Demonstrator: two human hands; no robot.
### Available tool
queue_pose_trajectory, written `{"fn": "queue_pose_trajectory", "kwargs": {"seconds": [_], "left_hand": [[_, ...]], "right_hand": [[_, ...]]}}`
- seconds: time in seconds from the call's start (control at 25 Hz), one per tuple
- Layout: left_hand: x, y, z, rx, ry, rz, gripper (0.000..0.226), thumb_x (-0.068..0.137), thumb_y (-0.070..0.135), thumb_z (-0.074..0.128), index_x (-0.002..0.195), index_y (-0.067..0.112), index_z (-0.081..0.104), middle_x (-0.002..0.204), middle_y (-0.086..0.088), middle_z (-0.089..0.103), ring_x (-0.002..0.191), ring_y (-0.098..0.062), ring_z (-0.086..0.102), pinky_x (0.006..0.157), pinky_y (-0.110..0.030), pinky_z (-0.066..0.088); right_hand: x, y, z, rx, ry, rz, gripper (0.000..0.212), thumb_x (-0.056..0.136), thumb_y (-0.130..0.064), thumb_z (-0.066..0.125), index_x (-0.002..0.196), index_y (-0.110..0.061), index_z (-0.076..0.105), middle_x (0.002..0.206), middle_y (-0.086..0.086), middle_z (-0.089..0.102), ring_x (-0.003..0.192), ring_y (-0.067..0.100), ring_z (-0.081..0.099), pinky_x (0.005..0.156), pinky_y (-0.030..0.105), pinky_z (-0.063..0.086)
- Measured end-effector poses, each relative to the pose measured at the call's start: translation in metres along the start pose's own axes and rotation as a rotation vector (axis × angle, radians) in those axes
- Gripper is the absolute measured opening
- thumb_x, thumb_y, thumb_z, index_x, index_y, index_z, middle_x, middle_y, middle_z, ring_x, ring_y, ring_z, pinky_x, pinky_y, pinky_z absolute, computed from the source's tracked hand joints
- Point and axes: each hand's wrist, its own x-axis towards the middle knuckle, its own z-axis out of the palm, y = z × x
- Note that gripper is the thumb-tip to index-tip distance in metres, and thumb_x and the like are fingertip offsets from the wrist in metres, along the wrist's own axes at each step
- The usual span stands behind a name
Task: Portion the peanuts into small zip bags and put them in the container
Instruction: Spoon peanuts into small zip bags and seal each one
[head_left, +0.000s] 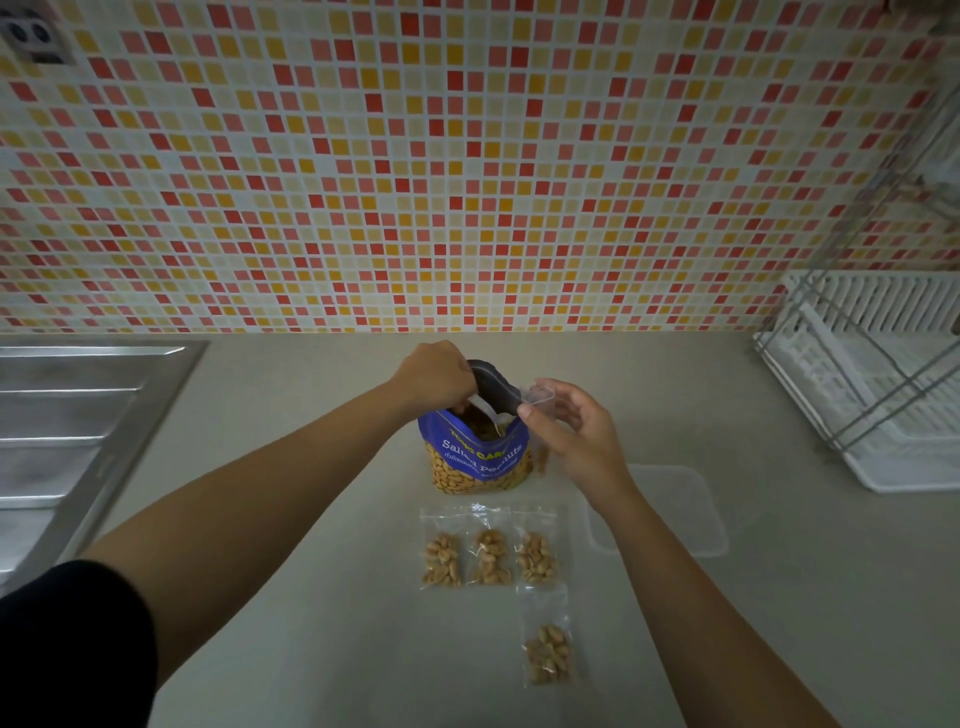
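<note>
Peanuts sit in the upright blue peanut bag (475, 457) at tabletop centre. Left hand (434, 376), closed on a scoop (485, 410), dips into its mouth; right hand (571, 431), just at three o'clock, pinches an empty zip bag (540, 397) open, nearest for pouring.

mosaic tile wall (467, 156), beige counter (311, 519), steel sink (62, 415)

I see the peanut bag (478, 457) standing mid-counter (311, 519), back toward the tiled wall (467, 156). Nearer me, three filled zip bags (488, 551) lie in a row, a fourth (550, 649) below the rightmost. The container (675, 514) sits right of them, the dish rack (878, 379) far right, the sink (67, 431) far left.
</note>
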Motion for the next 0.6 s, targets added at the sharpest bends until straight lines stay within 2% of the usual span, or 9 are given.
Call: {"fn": "queue_pose_trajectory", "kwargs": {"seconds": [0.12,0.2,0.36,0.44,0.52,0.6], "left_hand": [[-0.003,-0.006,-0.007,-0.124,0.048,-0.043,0.024,0.082,0.008,0.056,0.097,-0.007,0.069,0.098,-0.022,0.07,0.089,-0.031,0.067,0.088,-0.04,0.054],[-0.008,-0.009,-0.011,-0.232,0.053,-0.09,0.022,0.082,0.007,0.056,0.092,-0.008,0.068,0.092,-0.022,0.069,0.078,-0.024,0.062,0.08,-0.033,0.053],[-0.016,-0.017,-0.021,-0.215,0.007,-0.092,0.025,0.087,0.01,0.054,0.103,-0.004,0.067,0.101,-0.018,0.067,0.088,-0.022,0.058,0.074,-0.028,0.05],[-0.02,-0.021,-0.024,-0.247,0.005,-0.095,0.025,0.089,0.008,0.052,0.106,-0.003,0.067,0.089,-0.01,0.064,0.08,-0.019,0.055,0.063,-0.023,0.045],[-0.023,-0.027,-0.026,-0.375,0.03,-0.146,0.023,0.089,0.006,0.052,0.104,-0.002,0.067,0.076,-0.003,0.058,0.067,-0.014,0.046,0.054,-0.02,0.036],[-0.023,-0.031,-0.029,-0.382,0.103,-0.139,0.023,0.088,0.005,0.052,0.103,-0.002,0.069,0.08,-0.004,0.062,0.067,-0.012,0.045,0.056,-0.019,0.035]], "right_hand": [[-0.001,-0.002,-0.001,-0.009,0.001,0.004,0.039,0.077,-0.027,0.074,0.113,-0.021,0.061,0.108,-0.007,0.067,0.101,0.006,0.062,0.078,0.015,0.05],[-0.002,-0.004,-0.001,-0.007,0.0,0.006,0.038,0.077,-0.028,0.074,0.112,-0.022,0.061,0.106,-0.009,0.067,0.101,0.005,0.062,0.077,0.014,0.051],[-0.003,-0.005,-0.001,-0.019,-0.008,0.001,0.035,0.077,-0.028,0.074,0.108,-0.027,0.06,0.104,-0.013,0.066,0.099,0.002,0.061,0.076,0.013,0.05],[-0.004,-0.006,-0.001,-0.021,-0.009,-0.002,0.035,0.077,-0.027,0.074,0.108,-0.027,0.059,0.103,-0.014,0.065,0.098,0.0,0.06,0.074,0.01,0.049],[-0.004,-0.007,-0.001,-0.023,-0.009,-0.005,0.035,0.077,-0.025,0.074,0.108,-0.027,0.059,0.102,-0.015,0.064,0.098,-0.001,0.06,0.073,0.007,0.048],[-0.004,-0.006,-0.001,-0.024,-0.015,-0.003,0.035,0.077,-0.025,0.074,0.109,-0.026,0.059,0.102,-0.016,0.064,0.098,0.0,0.059,0.071,0.006,0.048]]}}
